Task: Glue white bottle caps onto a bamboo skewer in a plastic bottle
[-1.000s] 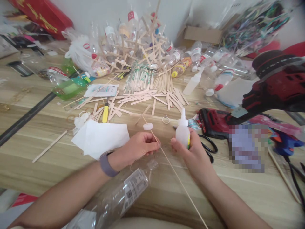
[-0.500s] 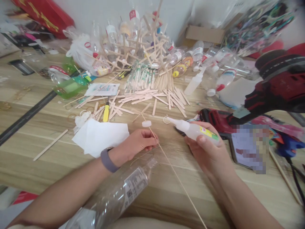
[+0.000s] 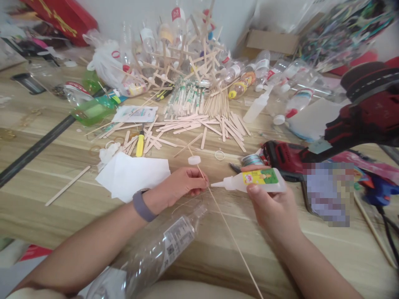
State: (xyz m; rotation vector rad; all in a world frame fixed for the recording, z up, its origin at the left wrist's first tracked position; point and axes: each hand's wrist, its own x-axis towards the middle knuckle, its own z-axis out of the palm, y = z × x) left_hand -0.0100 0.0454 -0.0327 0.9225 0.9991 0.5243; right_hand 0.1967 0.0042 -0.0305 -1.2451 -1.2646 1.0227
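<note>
My left hand (image 3: 187, 185) pinches a long thin wooden stick (image 3: 232, 237) near its upper part. Just beyond the fingers a white bottle cap (image 3: 194, 160) sits on the stick, and small crossed wooden pieces (image 3: 188, 145) show at its far end. My right hand (image 3: 274, 205) is wrapped round a glue bottle (image 3: 260, 179) with a yellow and green label. The bottle lies nearly level, its narrow tip pointing left, close to my left fingertips and the stick. Below my left wrist lies a clear plastic bottle (image 3: 149, 253).
White paper (image 3: 134, 176) and a yellow-handled screwdriver (image 3: 140, 144) lie left of centre. Loose craft sticks (image 3: 202, 122) and many bottles (image 3: 177, 29) fill the back. A red and black power tool (image 3: 358, 112) and a phone (image 3: 327, 195) are at right.
My right hand has turned the glue bottle more level and brought its tip down and left, beside my left fingers. My left hand keeps its pinch on the stick.
</note>
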